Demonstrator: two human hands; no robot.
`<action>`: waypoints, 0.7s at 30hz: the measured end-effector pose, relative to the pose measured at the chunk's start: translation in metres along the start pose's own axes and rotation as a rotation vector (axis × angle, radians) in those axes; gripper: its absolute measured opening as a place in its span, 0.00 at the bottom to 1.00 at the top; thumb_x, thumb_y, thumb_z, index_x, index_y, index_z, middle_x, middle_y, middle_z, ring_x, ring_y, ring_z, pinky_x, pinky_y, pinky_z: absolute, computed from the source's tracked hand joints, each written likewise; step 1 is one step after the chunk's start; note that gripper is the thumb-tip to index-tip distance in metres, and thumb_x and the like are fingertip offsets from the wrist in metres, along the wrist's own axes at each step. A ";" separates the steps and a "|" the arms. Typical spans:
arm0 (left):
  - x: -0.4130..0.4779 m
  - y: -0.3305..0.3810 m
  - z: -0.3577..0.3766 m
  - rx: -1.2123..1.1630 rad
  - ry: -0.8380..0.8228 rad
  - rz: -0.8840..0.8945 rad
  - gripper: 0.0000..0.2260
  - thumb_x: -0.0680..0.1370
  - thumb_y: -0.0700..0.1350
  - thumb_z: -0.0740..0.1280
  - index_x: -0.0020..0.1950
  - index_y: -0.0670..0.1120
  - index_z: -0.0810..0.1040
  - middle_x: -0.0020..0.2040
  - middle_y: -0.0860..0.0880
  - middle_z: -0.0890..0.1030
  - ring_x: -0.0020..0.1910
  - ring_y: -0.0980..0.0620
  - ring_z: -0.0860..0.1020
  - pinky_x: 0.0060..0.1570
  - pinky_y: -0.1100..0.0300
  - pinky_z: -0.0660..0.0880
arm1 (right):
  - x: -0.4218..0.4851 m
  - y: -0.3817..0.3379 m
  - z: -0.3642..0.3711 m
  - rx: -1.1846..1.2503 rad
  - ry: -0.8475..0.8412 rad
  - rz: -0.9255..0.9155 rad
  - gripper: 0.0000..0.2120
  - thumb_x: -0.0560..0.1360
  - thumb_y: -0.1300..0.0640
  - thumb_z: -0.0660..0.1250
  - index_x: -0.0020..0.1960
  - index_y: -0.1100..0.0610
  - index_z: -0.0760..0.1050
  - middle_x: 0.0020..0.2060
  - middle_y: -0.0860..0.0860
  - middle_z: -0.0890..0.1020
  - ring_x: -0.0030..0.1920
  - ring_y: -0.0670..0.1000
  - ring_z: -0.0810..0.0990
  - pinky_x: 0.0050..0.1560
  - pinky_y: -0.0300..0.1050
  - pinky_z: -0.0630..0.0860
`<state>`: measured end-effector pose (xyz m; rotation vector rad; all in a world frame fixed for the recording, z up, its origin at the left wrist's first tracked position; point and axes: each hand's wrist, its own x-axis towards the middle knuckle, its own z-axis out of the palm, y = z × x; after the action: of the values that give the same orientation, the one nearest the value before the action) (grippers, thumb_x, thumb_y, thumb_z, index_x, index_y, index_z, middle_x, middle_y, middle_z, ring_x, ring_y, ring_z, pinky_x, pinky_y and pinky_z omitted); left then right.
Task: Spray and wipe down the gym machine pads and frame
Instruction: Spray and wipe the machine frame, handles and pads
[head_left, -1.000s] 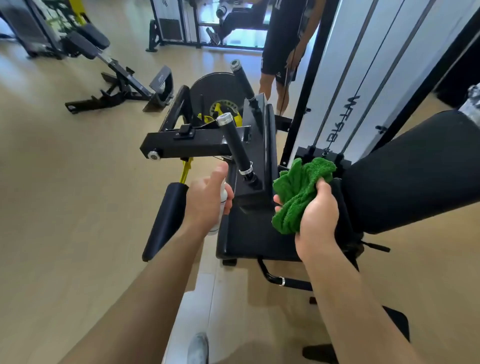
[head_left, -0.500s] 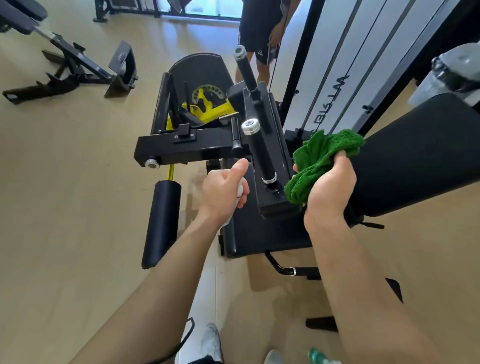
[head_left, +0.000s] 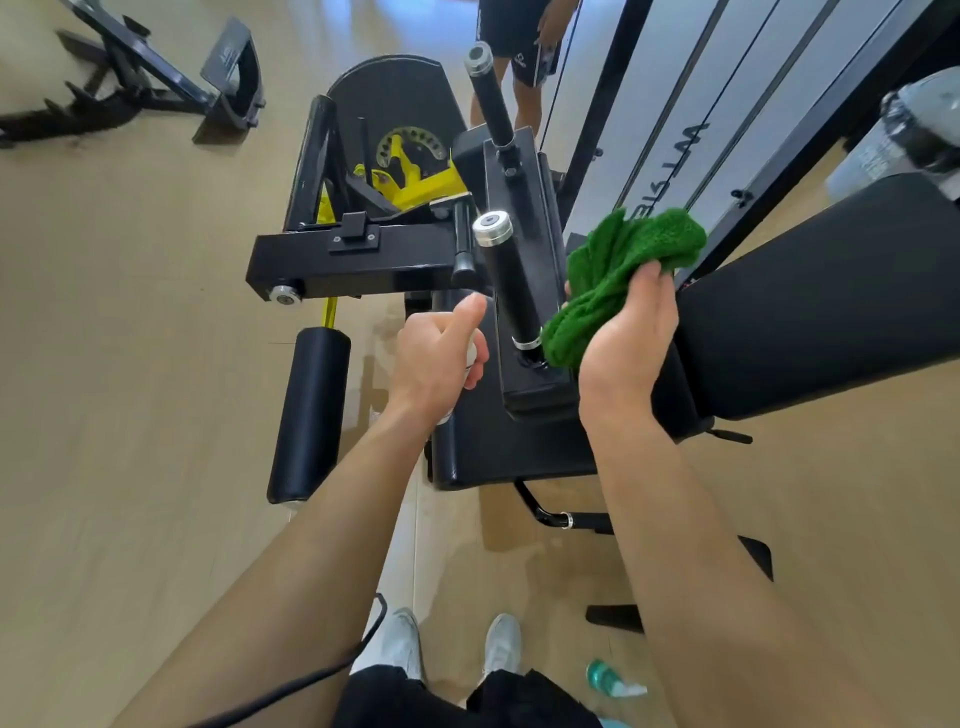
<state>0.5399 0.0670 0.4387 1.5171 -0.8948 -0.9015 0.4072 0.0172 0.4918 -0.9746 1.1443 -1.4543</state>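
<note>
Step in hand, as judged: wiping the machine's near handle (head_left: 511, 280). The right hand (head_left: 623, 343) is pressing the green cloth (head_left: 618, 260), bunched in its fingers (head_left: 662, 296), against the handle's base. The left hand (head_left: 436, 358) is gripping a white spray bottle (head_left: 471, 354) just beside it. Next move is calling for wrapping the cloth round and rubbing upward.

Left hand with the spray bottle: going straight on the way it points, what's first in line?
Most likely the near black handle grip, just beyond the thumb of the left hand. Depth is unclear from one view; it might pass beside the grip and meet the frame beam instead.
</note>
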 end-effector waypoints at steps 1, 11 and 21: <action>0.000 0.000 -0.002 -0.020 0.013 -0.011 0.30 0.79 0.61 0.58 0.29 0.39 0.77 0.26 0.43 0.77 0.28 0.50 0.75 0.42 0.60 0.74 | 0.000 0.000 0.004 -0.011 -0.053 -0.024 0.12 0.84 0.50 0.54 0.54 0.48 0.76 0.47 0.47 0.79 0.49 0.49 0.79 0.57 0.51 0.77; 0.008 0.001 -0.025 -0.122 0.101 -0.048 0.29 0.82 0.60 0.58 0.27 0.44 0.76 0.27 0.42 0.77 0.28 0.50 0.76 0.41 0.54 0.76 | -0.005 0.065 0.036 -0.727 -0.172 -0.448 0.22 0.84 0.49 0.53 0.74 0.56 0.67 0.63 0.53 0.77 0.58 0.44 0.73 0.56 0.35 0.70; 0.011 0.002 -0.031 -0.146 0.116 -0.088 0.30 0.87 0.55 0.58 0.29 0.41 0.76 0.29 0.39 0.76 0.27 0.50 0.75 0.33 0.61 0.75 | 0.008 0.039 0.080 -0.667 -0.111 -0.575 0.19 0.84 0.50 0.56 0.71 0.56 0.71 0.61 0.52 0.79 0.57 0.43 0.74 0.53 0.23 0.65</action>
<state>0.5723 0.0694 0.4431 1.4760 -0.6684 -0.9126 0.4916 -0.0062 0.4722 -1.9486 1.3635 -1.4355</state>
